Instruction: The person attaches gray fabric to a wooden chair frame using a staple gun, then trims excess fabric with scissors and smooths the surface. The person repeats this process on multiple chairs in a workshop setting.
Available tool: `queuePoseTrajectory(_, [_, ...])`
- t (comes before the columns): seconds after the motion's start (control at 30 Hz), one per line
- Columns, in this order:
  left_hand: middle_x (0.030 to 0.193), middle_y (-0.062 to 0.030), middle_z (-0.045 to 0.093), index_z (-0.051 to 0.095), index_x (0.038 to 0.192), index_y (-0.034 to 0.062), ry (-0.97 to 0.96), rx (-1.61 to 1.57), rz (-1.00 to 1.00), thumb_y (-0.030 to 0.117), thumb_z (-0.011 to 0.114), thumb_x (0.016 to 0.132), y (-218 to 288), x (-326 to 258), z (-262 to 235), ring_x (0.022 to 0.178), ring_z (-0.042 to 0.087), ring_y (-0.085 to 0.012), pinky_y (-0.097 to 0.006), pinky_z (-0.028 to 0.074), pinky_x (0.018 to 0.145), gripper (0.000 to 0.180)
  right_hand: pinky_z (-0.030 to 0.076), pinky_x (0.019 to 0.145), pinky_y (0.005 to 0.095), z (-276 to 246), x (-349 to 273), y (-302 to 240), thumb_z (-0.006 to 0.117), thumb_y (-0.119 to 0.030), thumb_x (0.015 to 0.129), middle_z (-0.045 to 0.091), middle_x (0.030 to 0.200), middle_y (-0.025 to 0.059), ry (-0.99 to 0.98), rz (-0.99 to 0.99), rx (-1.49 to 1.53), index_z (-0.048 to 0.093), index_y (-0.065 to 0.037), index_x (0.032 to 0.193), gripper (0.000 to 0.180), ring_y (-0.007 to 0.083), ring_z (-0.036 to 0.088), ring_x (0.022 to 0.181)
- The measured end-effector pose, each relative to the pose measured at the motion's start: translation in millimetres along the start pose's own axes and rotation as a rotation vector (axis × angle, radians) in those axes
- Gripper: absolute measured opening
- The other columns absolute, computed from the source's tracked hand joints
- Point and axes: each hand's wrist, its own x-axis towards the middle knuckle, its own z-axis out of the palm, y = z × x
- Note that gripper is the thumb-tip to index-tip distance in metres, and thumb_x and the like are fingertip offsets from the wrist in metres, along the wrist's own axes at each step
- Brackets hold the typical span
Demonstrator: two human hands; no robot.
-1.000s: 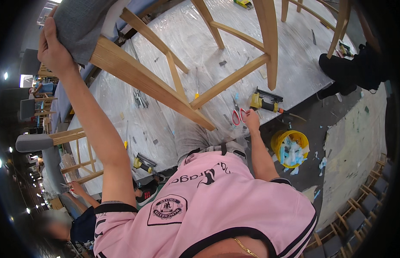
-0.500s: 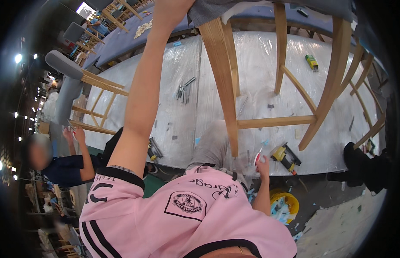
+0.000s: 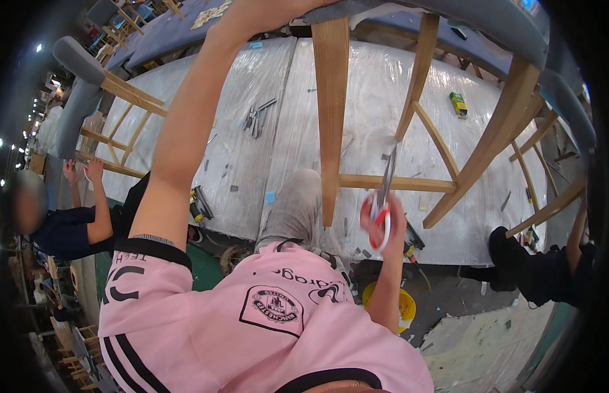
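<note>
My left hand (image 3: 268, 14) is at the upper edge, against the grey padding (image 3: 373, 10) of a wooden-legged chair; its fingertips are cut off from view. The chair's pale wooden legs (image 3: 332, 111) point down toward me, joined by rails. Around the red-handled scissors (image 3: 388, 171), my right hand (image 3: 389, 221) is closed, in front of the lower rail (image 3: 396, 183). The blades point up and away from me, between the legs, and the hand is slightly blurred.
The plastic-covered bench (image 3: 252, 85) carries grey strips (image 3: 257, 118) and a green-yellow box (image 3: 457, 105). A power tool (image 3: 414, 242) lies by my right wrist, above a yellow bucket (image 3: 406, 306). A co-worker (image 3: 82, 216) works at left beside another grey chair (image 3: 82, 60); another person (image 3: 546, 268) is at right.
My right hand has come up and inward with the scissors, from beside the power tool to the chair's lower rail. My left hand remains at the padding; the whole view has shifted.
</note>
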Motion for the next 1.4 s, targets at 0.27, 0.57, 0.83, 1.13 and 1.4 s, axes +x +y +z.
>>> queuePoseTrajectory(0.27, [0.165, -0.0224, 0.021, 0.017, 0.162, 0.0037, -0.193, -0.016, 0.013, 0.033, 0.076, 0.092, 5.4, -1.3, -17.0, 0.156, 0.018, -0.0359, -0.044, 0.017, 0.127, 0.096, 0.046, 0.066, 0.0274, 78.2, 133.2, -71.8, 0.082, -0.044, 0.089, 0.055, 0.084, 0.0006, 0.004, -0.380, -0.184, 0.051, -0.002, 0.129, 0.066, 0.0111, 0.052, 0.074])
queuePoseTrajectory(0.57, [0.169, -0.0253, 0.009, 0.009, 0.165, 0.0090, -0.258, -0.025, -0.067, 0.036, 0.076, 0.092, 21.2, -10.5, -23.9, 0.158, 0.009, -0.0397, -0.047, 0.014, 0.128, 0.103, 0.044, 0.060, 0.0292, 95.0, 143.5, -107.6, 0.082, -0.057, 0.085, 0.055, 0.076, 0.0039, 0.052, -0.482, -0.350, 0.051, 0.001, 0.125, 0.077, 0.0136, 0.049, 0.066])
queuePoseTrajectory(0.83, [0.170, -0.0230, 0.006, 0.008, 0.166, 0.0154, -0.280, -0.045, -0.117, 0.039, 0.074, 0.093, 30.2, -15.4, -25.3, 0.158, 0.008, -0.0402, -0.050, 0.017, 0.127, 0.101, 0.040, 0.055, 0.0266, 105.2, 132.0, -119.8, 0.085, -0.046, 0.086, 0.053, 0.069, 0.0021, 0.118, -0.479, -0.321, 0.056, 0.001, 0.118, 0.064, 0.0105, 0.046, 0.061])
queuePoseTrajectory(1.13, [0.170, -0.0229, 0.005, 0.008, 0.166, 0.0153, -0.253, -0.043, -0.047, 0.042, 0.073, 0.093, 20.8, -13.8, -21.4, 0.158, 0.008, -0.0409, -0.051, 0.018, 0.127, 0.101, 0.037, 0.052, 0.0258, 104.8, 139.2, -111.6, 0.083, -0.038, 0.089, 0.050, 0.061, 0.0013, 0.159, -0.550, -0.352, 0.057, -0.002, 0.115, 0.051, 0.0098, 0.043, 0.056])
queuePoseTrajectory(1.4, [0.170, -0.0228, 0.007, 0.010, 0.166, 0.0138, -0.247, -0.052, -0.044, 0.039, 0.074, 0.093, 16.1, -12.5, -21.2, 0.158, 0.010, -0.0397, -0.049, 0.017, 0.127, 0.100, 0.036, 0.054, 0.0229, 101.2, 135.6, -120.9, 0.078, -0.027, 0.096, 0.056, 0.069, 0.0006, 0.128, -0.474, -0.447, 0.059, -0.003, 0.115, 0.037, 0.0050, 0.046, 0.060])
